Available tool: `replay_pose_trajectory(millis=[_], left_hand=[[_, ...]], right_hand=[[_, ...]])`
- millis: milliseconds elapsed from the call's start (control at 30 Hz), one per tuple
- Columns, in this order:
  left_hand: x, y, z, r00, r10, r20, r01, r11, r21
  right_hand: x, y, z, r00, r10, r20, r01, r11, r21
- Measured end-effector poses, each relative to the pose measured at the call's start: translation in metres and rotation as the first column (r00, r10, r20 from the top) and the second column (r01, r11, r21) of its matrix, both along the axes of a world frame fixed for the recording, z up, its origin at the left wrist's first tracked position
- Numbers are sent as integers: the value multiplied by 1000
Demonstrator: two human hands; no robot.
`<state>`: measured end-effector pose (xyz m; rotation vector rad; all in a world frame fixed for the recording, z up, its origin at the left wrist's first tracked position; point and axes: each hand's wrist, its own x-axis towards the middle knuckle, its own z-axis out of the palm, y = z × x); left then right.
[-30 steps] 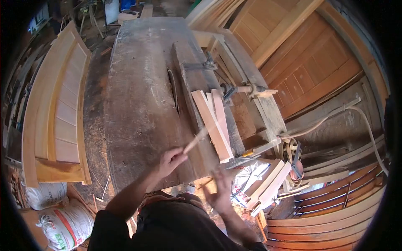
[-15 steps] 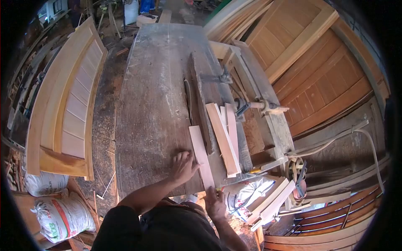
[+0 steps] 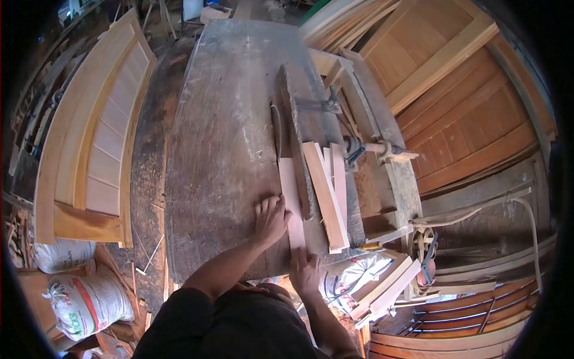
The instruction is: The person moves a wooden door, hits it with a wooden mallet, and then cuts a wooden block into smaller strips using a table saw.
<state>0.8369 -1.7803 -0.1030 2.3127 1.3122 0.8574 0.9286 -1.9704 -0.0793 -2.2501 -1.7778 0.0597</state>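
Observation:
A narrow pale wooden strip (image 3: 291, 191) lies lengthwise on the dark workbench (image 3: 209, 155), close along the left side of a rough-edged board (image 3: 294, 119). My left hand (image 3: 272, 220) rests on the bench at the strip's left edge, its fingers somewhat apart and the thumb side touching the strip. At the near end of that strip, by the bench's front edge, my right hand (image 3: 305, 272) has its fingers closed on the wood. A thin curved piece (image 3: 277, 128) stands against the rough board, just beyond the strip's far end.
Several loose strips (image 3: 326, 194) lie right of the rough board. Clamps (image 3: 356, 146) sit along the bench's right side. A panelled door (image 3: 89, 143) stands at left, with white sacks (image 3: 89, 305) below it. More door panels (image 3: 460, 113) lean at right. Offcuts (image 3: 388, 290) lie near front right.
My right hand has moved forward, sliding the strip away from me along the rough board. My left hand stays at its side. The whole view has shifted slightly.

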Motion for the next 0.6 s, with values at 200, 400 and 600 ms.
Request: replay_pose_trajectory(millis=[200,400,600], left_hand=[[3,-19,-4,999,48,-20,-49,997,-58],[8,-27,-10,998,69,17,-67,994,-87],[11,-17,-6,995,96,25,-93,990,-103]], right_hand=[[10,42,-16,998,-52,-46,49,995,-82],[16,90,-10,996,9,-87,-12,1000,-28],[48,63,-7,960,261,-100,-255,965,69]])
